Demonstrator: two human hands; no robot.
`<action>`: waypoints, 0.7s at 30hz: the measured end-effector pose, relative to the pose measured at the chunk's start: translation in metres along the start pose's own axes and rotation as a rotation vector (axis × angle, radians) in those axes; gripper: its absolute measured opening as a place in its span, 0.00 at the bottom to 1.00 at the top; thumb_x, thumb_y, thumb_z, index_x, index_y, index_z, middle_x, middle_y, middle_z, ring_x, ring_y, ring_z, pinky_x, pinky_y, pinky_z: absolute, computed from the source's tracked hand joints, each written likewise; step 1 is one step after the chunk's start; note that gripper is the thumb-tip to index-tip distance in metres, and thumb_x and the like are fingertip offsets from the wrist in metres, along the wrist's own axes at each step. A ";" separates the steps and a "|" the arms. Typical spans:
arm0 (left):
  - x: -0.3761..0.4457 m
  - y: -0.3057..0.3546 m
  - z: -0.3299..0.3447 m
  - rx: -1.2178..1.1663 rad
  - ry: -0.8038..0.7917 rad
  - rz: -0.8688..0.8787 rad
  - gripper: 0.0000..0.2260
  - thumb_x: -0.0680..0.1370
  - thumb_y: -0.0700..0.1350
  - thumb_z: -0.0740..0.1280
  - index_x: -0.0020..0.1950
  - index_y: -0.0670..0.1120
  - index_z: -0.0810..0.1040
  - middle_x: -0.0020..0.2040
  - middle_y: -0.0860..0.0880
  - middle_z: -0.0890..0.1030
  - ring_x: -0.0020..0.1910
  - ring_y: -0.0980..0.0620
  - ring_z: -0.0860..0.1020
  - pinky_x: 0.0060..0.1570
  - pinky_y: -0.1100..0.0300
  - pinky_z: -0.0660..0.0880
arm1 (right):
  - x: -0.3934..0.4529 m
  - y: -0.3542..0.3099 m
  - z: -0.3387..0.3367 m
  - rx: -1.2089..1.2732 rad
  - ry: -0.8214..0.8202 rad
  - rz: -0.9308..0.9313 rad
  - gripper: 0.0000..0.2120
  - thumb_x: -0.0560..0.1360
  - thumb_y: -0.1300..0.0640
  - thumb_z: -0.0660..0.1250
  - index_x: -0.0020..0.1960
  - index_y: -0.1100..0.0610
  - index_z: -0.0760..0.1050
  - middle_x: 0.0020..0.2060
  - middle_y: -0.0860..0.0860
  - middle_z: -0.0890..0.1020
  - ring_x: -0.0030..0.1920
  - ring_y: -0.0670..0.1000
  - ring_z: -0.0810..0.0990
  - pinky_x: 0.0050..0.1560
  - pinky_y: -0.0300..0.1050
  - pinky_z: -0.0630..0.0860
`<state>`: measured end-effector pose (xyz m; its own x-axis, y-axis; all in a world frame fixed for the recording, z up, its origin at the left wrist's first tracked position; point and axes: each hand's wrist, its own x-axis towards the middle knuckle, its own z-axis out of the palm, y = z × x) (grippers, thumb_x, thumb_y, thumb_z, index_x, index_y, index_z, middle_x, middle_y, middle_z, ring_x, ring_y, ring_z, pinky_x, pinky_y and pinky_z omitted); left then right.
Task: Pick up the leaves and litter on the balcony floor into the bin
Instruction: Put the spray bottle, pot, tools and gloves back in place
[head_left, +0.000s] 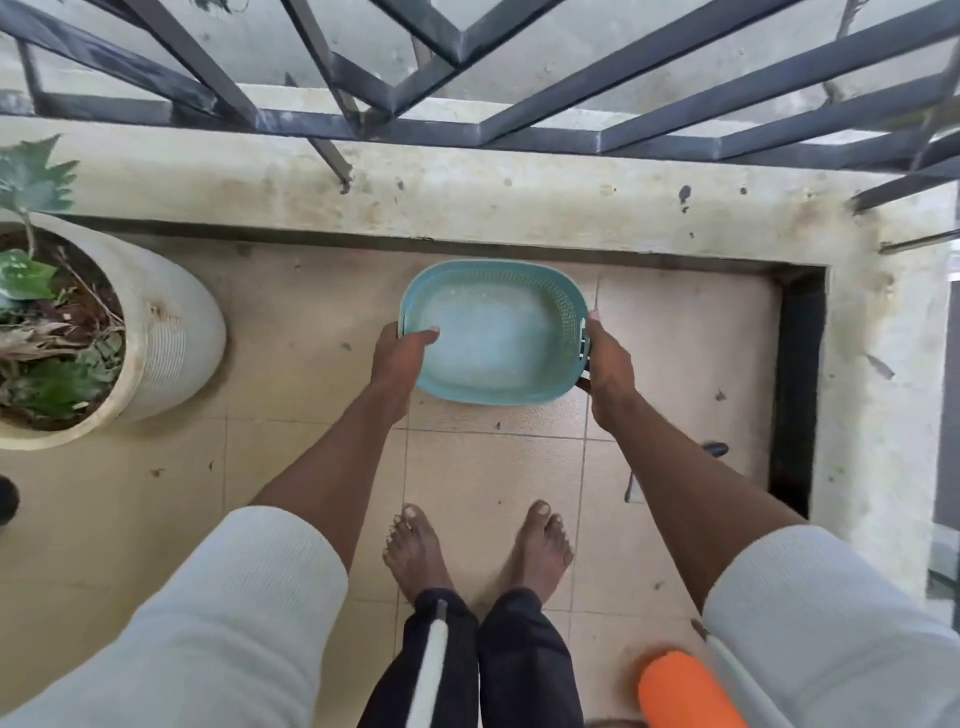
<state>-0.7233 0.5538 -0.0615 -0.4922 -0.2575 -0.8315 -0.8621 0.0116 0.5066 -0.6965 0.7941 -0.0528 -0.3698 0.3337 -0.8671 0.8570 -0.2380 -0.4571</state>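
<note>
floor (156, 519): tan tiles, just a few tiny dark specks of litter (157, 472) here and there
railing (519, 130): dark metal bars above the stained ledge
plant pot (171, 332): big white one on the left, soil and green leaves inside
bin (498, 332): teal plastic basket, held over the tiles in front of bare feet, looks empty
left hand (400, 358): fingers curled over the bin's left rim, gripping it
right hand (608, 364): gripping the right rim, thumb on top
</note>
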 end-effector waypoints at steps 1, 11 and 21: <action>0.002 0.001 0.002 -0.024 -0.024 -0.017 0.18 0.72 0.45 0.73 0.61 0.45 0.75 0.51 0.48 0.82 0.46 0.50 0.81 0.38 0.59 0.78 | 0.001 -0.001 0.001 -0.002 -0.011 -0.005 0.14 0.78 0.42 0.63 0.47 0.51 0.80 0.49 0.52 0.84 0.49 0.54 0.82 0.58 0.56 0.79; 0.029 0.006 0.014 -0.093 -0.195 -0.019 0.34 0.62 0.56 0.78 0.66 0.51 0.75 0.58 0.48 0.82 0.56 0.46 0.82 0.56 0.45 0.79 | 0.017 -0.006 -0.003 0.021 -0.112 -0.040 0.10 0.77 0.55 0.64 0.57 0.55 0.78 0.53 0.52 0.83 0.53 0.52 0.81 0.59 0.50 0.78; -0.049 0.027 0.006 0.597 0.076 0.149 0.39 0.76 0.48 0.70 0.80 0.45 0.52 0.80 0.46 0.54 0.78 0.46 0.56 0.73 0.51 0.59 | -0.043 -0.016 0.000 -0.639 -0.013 -0.381 0.22 0.72 0.54 0.65 0.65 0.55 0.69 0.54 0.49 0.76 0.54 0.54 0.78 0.50 0.47 0.76</action>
<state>-0.7234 0.5727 -0.0086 -0.6217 -0.2794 -0.7317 -0.7141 0.5860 0.3830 -0.6946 0.7842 -0.0084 -0.6837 0.2751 -0.6759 0.7089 0.4703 -0.5256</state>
